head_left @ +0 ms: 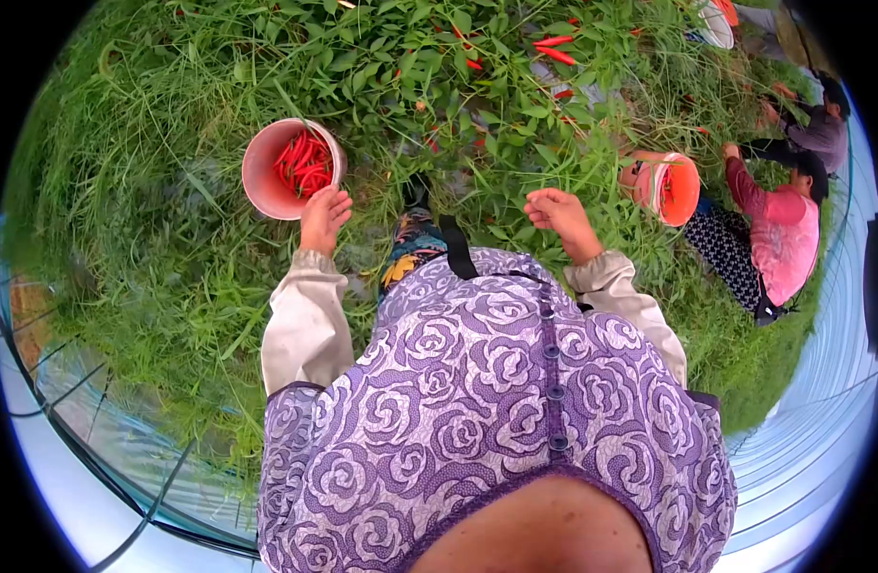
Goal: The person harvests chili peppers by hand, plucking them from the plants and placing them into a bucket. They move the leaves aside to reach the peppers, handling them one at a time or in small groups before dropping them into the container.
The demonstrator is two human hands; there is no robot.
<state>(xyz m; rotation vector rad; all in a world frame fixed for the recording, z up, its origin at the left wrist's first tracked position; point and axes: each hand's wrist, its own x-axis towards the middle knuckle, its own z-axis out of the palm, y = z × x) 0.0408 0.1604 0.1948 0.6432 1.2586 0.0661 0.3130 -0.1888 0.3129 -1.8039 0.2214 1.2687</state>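
A whitish-pink bucket stands in the grass ahead of me on the left, with a pile of red chili peppers inside. My left hand is at the bucket's near rim, its fingers loosely bent and a little apart, with nothing visible in them. On the other side, my right hand is held over the greenery near the chili plants. Its fingers are curled in towards the thumb, and I cannot see whether anything is between them. Ripe red chilies show among the leaves farther ahead.
Two people crouch among the plants at the right. Near them is a bucket with an orange inside and some chilies. Another white bucket is at the upper right. Tall grass surrounds my legs.
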